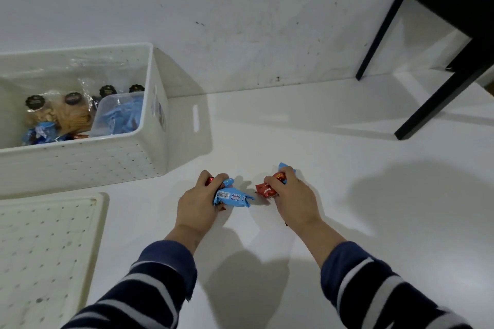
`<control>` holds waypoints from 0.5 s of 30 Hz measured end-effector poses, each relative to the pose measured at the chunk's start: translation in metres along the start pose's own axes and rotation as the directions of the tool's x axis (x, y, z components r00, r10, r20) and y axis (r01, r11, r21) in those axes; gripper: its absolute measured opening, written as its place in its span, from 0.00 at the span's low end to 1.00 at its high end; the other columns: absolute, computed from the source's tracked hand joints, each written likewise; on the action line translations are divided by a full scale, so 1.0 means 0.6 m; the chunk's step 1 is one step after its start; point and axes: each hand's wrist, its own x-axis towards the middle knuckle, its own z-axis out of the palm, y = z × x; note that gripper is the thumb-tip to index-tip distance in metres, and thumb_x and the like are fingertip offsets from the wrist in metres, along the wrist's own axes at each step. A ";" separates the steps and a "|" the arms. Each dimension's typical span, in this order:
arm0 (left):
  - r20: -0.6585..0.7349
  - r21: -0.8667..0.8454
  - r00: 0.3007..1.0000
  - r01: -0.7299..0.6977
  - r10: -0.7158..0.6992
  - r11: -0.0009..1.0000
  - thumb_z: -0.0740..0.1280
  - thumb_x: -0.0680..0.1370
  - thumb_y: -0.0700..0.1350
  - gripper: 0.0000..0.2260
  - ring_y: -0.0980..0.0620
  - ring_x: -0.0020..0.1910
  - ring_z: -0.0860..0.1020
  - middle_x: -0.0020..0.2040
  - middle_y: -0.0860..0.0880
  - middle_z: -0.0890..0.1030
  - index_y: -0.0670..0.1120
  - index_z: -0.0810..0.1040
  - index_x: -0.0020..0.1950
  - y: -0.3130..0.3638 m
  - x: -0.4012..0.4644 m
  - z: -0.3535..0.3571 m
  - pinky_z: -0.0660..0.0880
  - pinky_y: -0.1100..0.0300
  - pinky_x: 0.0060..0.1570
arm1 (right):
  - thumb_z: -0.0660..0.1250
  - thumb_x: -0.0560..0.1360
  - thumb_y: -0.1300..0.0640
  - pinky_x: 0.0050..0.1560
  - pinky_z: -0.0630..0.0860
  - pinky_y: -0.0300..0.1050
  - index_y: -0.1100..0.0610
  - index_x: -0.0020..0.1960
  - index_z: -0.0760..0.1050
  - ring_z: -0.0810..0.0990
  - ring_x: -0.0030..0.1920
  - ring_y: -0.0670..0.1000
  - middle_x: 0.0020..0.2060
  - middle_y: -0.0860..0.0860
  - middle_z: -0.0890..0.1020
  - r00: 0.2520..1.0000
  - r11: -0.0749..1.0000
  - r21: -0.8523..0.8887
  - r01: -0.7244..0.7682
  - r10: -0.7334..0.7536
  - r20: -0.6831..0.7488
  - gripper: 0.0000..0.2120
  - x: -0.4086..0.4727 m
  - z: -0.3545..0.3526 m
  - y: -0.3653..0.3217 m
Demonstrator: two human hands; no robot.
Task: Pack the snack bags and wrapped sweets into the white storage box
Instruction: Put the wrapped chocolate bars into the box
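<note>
Left hand (196,201): fingers curled round blue sweets (232,196). Right hand (292,195): fingers pinching red sweets (266,189). Overfull handfuls; likely spill in transit. Beyond, far left: white storage box (149,147), part-filled.

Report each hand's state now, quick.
Left hand: closed around a blue wrapped sweet and a red one.
Right hand: closed around red wrapped sweets and a blue one.
</note>
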 end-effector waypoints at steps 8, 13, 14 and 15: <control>-0.146 -0.215 0.989 -0.016 -0.015 0.977 0.69 0.72 0.38 0.20 0.49 0.39 0.78 0.50 0.53 0.71 0.54 0.72 0.61 0.026 0.005 -0.132 0.78 0.60 0.33 | 0.64 0.75 0.62 0.46 0.78 0.46 0.49 0.58 0.76 0.80 0.45 0.54 0.54 0.52 0.72 0.963 0.937 0.350 -0.016 0.110 -0.248 0.13 0.043 -0.102 -0.088; -0.343 -0.286 0.936 -0.021 -0.081 0.958 0.67 0.74 0.38 0.20 0.48 0.48 0.77 0.57 0.49 0.74 0.48 0.72 0.66 0.014 0.026 -0.264 0.79 0.51 0.46 | 0.64 0.77 0.54 0.47 0.71 0.40 0.49 0.61 0.74 0.78 0.48 0.52 0.54 0.53 0.74 0.933 0.852 0.521 0.051 0.145 -0.329 0.13 0.106 -0.197 -0.215; -0.368 -0.303 0.923 -0.002 -0.115 0.953 0.66 0.76 0.39 0.18 0.50 0.49 0.76 0.58 0.49 0.75 0.48 0.73 0.65 0.001 0.029 -0.294 0.77 0.56 0.49 | 0.64 0.77 0.54 0.48 0.71 0.40 0.50 0.62 0.74 0.77 0.49 0.52 0.53 0.53 0.75 0.937 0.829 0.555 0.070 0.136 -0.321 0.14 0.118 -0.214 -0.244; -0.372 -0.310 0.918 0.016 -0.137 0.950 0.65 0.77 0.42 0.16 0.52 0.49 0.75 0.57 0.49 0.76 0.49 0.73 0.64 -0.015 0.031 -0.322 0.74 0.61 0.50 | 0.64 0.77 0.53 0.48 0.71 0.40 0.51 0.63 0.74 0.77 0.49 0.52 0.53 0.54 0.75 0.944 0.806 0.586 0.087 0.122 -0.307 0.14 0.128 -0.228 -0.273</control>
